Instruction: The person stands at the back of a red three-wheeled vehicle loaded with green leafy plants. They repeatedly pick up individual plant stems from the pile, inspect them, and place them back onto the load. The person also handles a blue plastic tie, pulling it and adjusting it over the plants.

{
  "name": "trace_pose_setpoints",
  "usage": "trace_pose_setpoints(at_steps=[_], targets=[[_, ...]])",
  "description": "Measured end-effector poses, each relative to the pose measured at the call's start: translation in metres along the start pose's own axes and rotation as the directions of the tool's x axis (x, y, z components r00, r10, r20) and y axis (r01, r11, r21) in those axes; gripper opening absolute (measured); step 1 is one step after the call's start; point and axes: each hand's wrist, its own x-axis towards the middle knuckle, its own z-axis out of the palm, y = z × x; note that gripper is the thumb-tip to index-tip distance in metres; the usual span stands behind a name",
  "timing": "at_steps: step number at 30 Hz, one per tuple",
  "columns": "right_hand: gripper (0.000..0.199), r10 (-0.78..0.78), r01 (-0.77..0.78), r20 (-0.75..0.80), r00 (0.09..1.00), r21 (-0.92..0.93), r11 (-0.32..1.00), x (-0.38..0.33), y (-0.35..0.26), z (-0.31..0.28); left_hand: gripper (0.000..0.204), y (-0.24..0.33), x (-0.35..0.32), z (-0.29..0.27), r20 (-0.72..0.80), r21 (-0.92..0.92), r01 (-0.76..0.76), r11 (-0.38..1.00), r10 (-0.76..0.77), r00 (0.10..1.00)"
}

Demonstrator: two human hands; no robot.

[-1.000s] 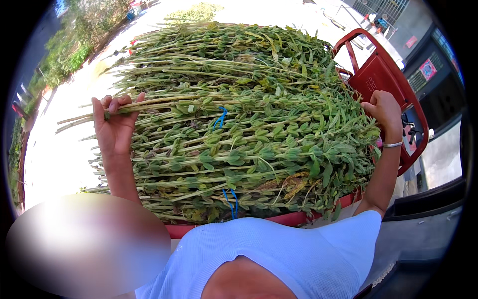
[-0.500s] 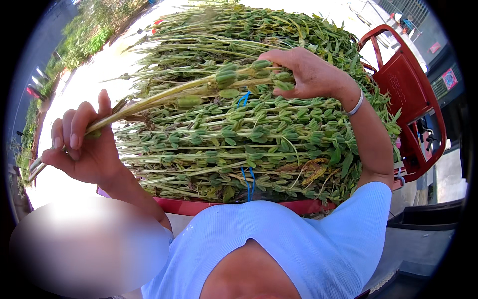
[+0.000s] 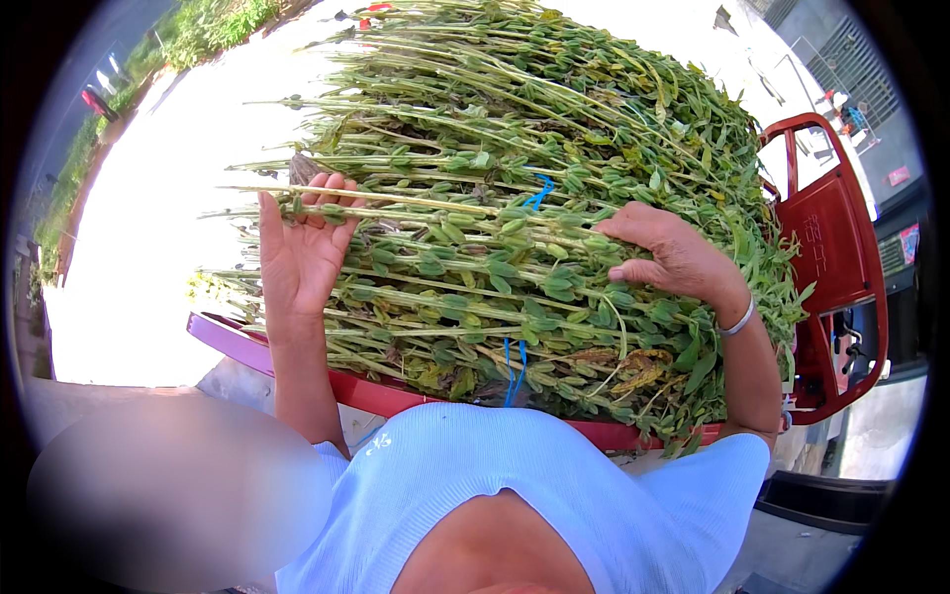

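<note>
Shifted rightward since the earlier frame, the left hand (image 3: 309, 252) is left of centre, loosely curled fingers behind a pale stalk (image 3: 421, 201) over the plant pile (image 3: 554, 129) and thumb apart, while the right hand (image 3: 678, 255), lower and right of centre, spreads thumb and forefinger.

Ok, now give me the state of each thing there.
Stalks, heaped, mostly lying side by side
Pods, green, on the stalks
Dry leaves, yellow-brown
Blue ties, two showing; whether knotted, cannot tell
Cart, loaded
Left hand, open, palm up, a stalk crossing at its fingers
Right hand, open, thumb apart from fingers, over the heap
Bracelet, worn, right wrist
</note>
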Motion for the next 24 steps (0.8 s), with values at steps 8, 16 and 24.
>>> trace_pose_setpoints(at_steps=[8,16,24], targets=[[0.044,-0.035,0.025,0.061,0.998,0.152,0.988,0.015,0.015,0.014,0.061,-0.018,-0.044,0.01,0.051,0.768,-0.265,0.583,0.356,0.933],[0.047,-0.018,0.004,0.099,0.995,0.133,0.991,0.018,0.007,0.012,0.049,-0.046,-0.05,0.043,0.698,0.631,-0.6,-0.491,0.023,0.715],[0.043,0.012,-0.045,0.153,0.988,0.215,0.976,0.01,0.017,0.005,0.079,-0.082,-0.007,0.039,0.623,0.337,-0.603,-0.723,-0.308,0.719]])
